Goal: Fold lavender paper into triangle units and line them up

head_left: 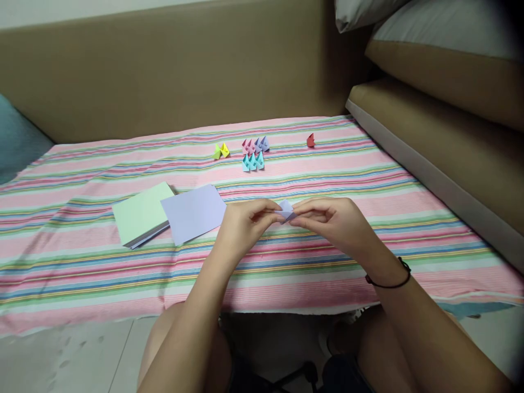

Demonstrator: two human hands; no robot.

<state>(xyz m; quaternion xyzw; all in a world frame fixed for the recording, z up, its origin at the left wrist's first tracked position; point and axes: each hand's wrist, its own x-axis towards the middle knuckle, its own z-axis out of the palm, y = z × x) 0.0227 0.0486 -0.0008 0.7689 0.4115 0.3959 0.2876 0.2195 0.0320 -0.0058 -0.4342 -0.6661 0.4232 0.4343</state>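
1. Striped cloth point(409, 229) across mid-frame.
2. Folded paper point(287, 209) just right of center; left hand point(245, 222) fingers pinching one side, right hand point(341, 221) fingers the other.
3. Paper stack point(141, 214), left.

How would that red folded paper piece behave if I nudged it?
Being small, the red folded paper piece is probably light. Its folds likely stiffen it somewhat. Pointed and angular, it might slide or tip rather than roll.

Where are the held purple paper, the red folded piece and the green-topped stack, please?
Held purple paper point(287, 209), head view: middle of its visible part.
Red folded piece point(311, 142), head view: its front side.
Green-topped stack point(143, 213), head view: its top sheet.
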